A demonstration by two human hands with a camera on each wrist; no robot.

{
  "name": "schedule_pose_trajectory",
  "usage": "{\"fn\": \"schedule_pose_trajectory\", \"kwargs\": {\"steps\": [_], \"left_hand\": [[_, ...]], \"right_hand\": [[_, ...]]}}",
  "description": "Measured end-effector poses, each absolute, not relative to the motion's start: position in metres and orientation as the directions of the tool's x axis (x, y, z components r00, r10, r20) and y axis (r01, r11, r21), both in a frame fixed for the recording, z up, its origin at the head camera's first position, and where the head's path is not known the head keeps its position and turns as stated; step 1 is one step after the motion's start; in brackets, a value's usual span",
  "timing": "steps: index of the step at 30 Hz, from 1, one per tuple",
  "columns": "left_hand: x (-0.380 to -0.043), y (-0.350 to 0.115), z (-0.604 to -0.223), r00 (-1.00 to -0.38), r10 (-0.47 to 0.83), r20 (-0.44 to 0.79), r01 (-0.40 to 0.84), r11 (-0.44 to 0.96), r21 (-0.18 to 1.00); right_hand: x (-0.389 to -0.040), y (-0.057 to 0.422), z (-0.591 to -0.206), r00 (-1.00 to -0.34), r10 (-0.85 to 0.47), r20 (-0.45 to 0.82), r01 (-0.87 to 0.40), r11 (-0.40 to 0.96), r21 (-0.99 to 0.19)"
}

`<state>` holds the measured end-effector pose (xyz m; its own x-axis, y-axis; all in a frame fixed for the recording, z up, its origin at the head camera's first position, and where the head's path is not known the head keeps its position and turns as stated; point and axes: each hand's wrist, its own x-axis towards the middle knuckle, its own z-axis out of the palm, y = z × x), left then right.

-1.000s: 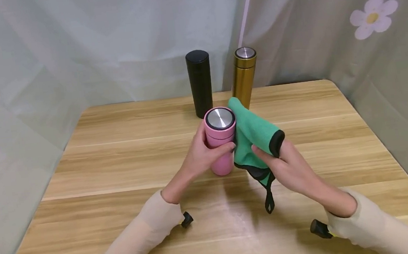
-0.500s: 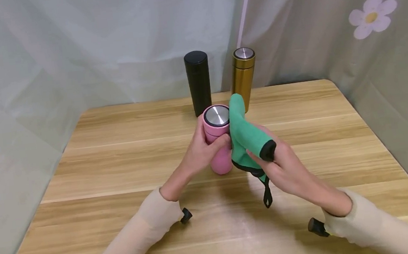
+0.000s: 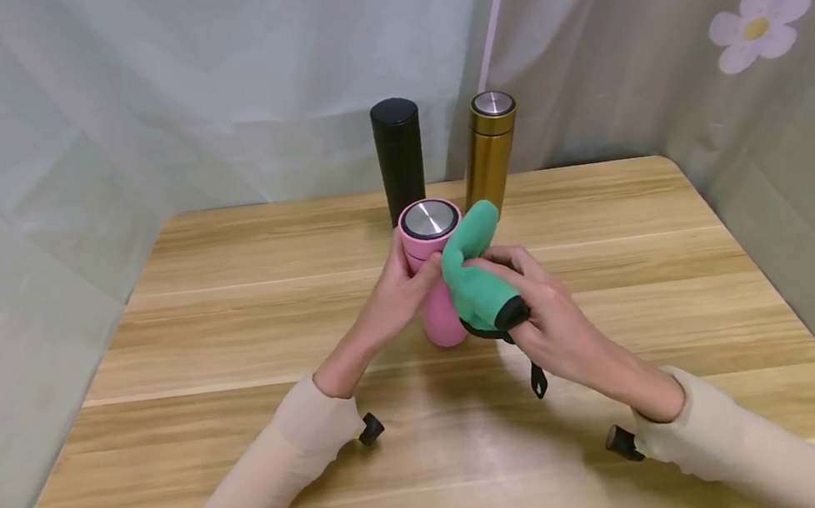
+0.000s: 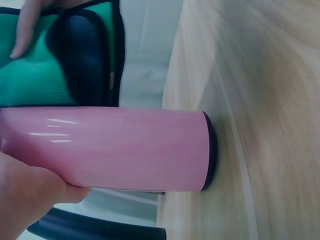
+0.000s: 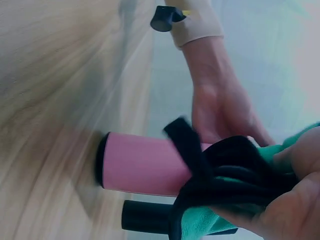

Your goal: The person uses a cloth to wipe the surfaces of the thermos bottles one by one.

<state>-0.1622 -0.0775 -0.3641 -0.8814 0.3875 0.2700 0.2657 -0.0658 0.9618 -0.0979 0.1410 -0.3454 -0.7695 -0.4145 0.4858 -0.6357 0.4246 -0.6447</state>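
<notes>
In the head view, a pink thermos flask (image 3: pixel 444 321) with a silver-topped lid stands upright near the middle of the table. My left hand (image 3: pixel 393 293) grips its upper part from the left, thumb across the front. A green cloth (image 3: pixel 486 291) with black edging and a black hanging loop is bunched in my right hand (image 3: pixel 554 321), against the flask's right side. The left wrist view shows the pink flask's (image 4: pixel 130 150) dark base close over the wood, with the cloth (image 4: pixel 40 80) along its side. In the right wrist view, the cloth's black edging (image 5: pixel 225 170) partly hides the flask (image 5: pixel 140 162).
Behind the pink flask stand a black flask (image 3: pixel 400 158), its lower part hidden, and a gold flask (image 3: pixel 492 152) to its right. The wooden table (image 3: pixel 198 336) ends at a pale curtain (image 3: pixel 245 88). Small black devices (image 3: pixel 371 428) sit at both sleeves.
My right hand and the cloth have moved left, and the cloth is folded further over against the flask. The pink flask appears slightly higher in view; the flasks behind stay put.
</notes>
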Motion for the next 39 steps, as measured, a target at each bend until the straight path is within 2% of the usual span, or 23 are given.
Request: {"fn": "schedule_pose_trajectory", "kwargs": {"steps": [7, 15, 22, 35, 39], "left_hand": [[-0.162, -0.076, -0.363, -0.886, 0.384, 0.26, 0.25, -0.078, 0.965], [-0.164, -0.071, -0.359, -0.923, 0.319, 0.215, 0.225, -0.005, 0.974], [-0.168, -0.07, -0.357, -0.938, 0.283, 0.198, 0.201, -0.018, 0.979], [-0.177, -0.07, -0.356, -0.961, 0.24, 0.137, 0.154, 0.053, 0.987], [-0.183, -0.075, -0.353, -0.973, 0.209, 0.1, 0.115, 0.058, 0.992]], "right_hand": [[-0.096, 0.14, -0.358, -0.772, -0.497, 0.397, -0.627, 0.488, -0.608], [-0.097, 0.136, -0.371, -0.773, -0.549, 0.318, -0.622, 0.556, -0.551], [-0.097, 0.132, -0.383, -0.766, -0.588, 0.26, -0.626, 0.594, -0.505], [-0.104, 0.125, -0.41, -0.672, -0.719, 0.177, -0.736, 0.622, -0.268], [-0.109, 0.125, -0.408, -0.656, -0.742, 0.137, -0.746, 0.611, -0.264]]}}
